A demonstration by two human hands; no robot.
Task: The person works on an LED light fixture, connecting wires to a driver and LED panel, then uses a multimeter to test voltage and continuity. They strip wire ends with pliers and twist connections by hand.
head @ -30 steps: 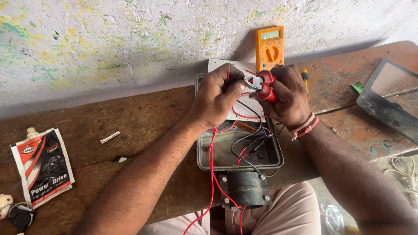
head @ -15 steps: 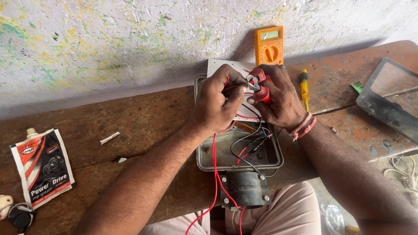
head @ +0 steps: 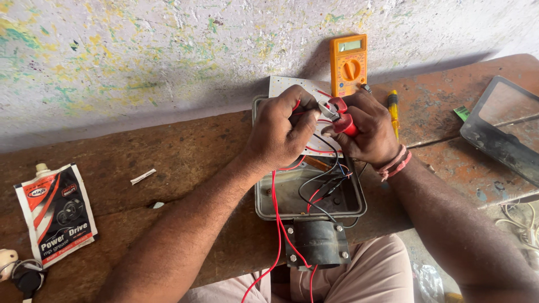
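1. The left hand (head: 281, 132) is curled tight and pinches a red wire (head: 276, 213) near its top end.
2. The right hand (head: 368, 132) grips red pliers (head: 339, 115), fingers wrapped around the handles.
3. The tips of the pliers touch the wire between the two hands.
4. Both hands are over the far end of a grey metal box (head: 264, 196) in the middle of the wooden bench (head: 168, 163).
5. The red wire runs down from the left hand, across the box, toward the person.
6. Black wires (head: 320, 185) lie inside the box.
7. An orange meter (head: 348, 64) leans on the wall, just past the hands.
8. A yellow screwdriver (head: 393, 112) lies right of the right hand.
9. A grease pouch (head: 56, 213) lies far left.
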